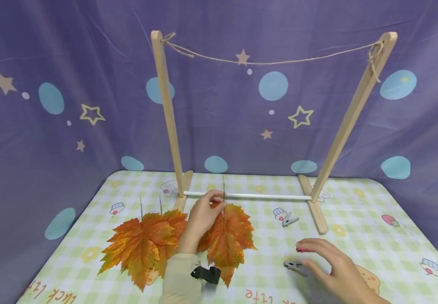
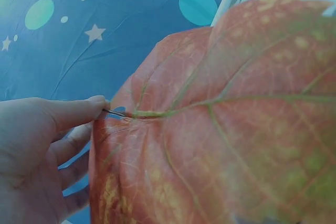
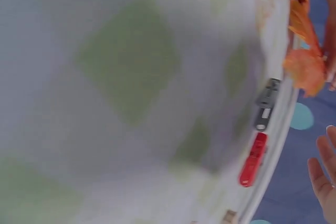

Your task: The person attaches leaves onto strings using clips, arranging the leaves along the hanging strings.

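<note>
My left hand [image 1: 208, 213] pinches the stem of an orange artificial maple leaf [image 1: 231, 242] between thumb and fingertips. In the left wrist view the leaf [image 2: 220, 114] spreads broad and veined from the pinch point. My right hand [image 1: 330, 266] hovers over the front right of the table, thumb and fingers apart, holding nothing. Below its fingertips a red clip [image 1: 300, 250] shows only in part, next to a grey clip [image 1: 295, 267]. The right wrist view shows the red clip [image 3: 253, 160] lying on the cloth, apart from the fingers [image 3: 317, 177].
More maple leaves [image 1: 139, 240] lie overlapping at the left, stems pointing back. Behind stands a wooden frame [image 1: 346, 122] with a sagging twine [image 1: 272, 63] between its posts and a white rod [image 1: 264, 196] low down. Another grey clip [image 1: 289, 220] lies near its right foot.
</note>
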Motion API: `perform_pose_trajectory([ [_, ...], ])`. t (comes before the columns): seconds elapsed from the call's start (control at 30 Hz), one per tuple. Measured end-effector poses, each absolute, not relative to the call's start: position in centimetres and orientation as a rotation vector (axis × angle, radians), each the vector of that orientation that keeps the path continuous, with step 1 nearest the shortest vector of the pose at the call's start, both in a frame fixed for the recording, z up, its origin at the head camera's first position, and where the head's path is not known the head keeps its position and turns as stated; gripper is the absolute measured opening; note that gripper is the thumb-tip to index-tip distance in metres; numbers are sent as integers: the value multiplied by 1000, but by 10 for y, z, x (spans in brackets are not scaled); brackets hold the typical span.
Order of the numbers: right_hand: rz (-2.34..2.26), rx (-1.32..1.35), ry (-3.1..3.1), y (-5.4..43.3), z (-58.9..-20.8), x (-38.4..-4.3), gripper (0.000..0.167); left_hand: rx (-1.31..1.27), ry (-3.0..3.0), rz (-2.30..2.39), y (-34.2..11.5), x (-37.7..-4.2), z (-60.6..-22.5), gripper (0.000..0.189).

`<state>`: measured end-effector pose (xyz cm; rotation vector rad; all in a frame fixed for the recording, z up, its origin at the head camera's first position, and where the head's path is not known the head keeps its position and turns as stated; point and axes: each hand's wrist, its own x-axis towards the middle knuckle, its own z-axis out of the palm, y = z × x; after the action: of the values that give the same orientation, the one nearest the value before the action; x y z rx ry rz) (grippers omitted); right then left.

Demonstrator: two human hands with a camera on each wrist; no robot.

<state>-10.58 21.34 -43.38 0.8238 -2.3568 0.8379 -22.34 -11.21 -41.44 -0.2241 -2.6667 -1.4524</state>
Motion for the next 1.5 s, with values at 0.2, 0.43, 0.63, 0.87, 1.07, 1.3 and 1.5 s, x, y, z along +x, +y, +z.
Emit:
perform_pose_trajectory([
  [0.2, 888, 834, -2417, 222, -445, -103, 54, -200, -2632, -1448, -110, -223, -413, 27],
  [0.43, 907, 834, -2574, 230, -451, -105, 48, -185, -2612, -1453, -111, -222, -410, 22],
  [0.63, 906, 776, -2729, 238, -452, -113, 45, -209, -2583, -1462, -111, -224, -406, 18],
  [0.87, 973, 755, -2890, 241, -454, -118, 49, -227, -2547, -1480, -113, -224, -409, 22],
  [1.07, 982, 752, -2938, 241, -459, -120, 45, -247, -2508, -1505, -114, -224, -410, 23],
  [1.3, 976, 754, -2925, 239, -461, -121, 33, -245, -2496, -1475, -113, -222, -407, 24],
  [1.5, 995, 707, -2949, 238, -462, -120, 31, -226, -2476, -1459, -110, -219, -402, 25],
])
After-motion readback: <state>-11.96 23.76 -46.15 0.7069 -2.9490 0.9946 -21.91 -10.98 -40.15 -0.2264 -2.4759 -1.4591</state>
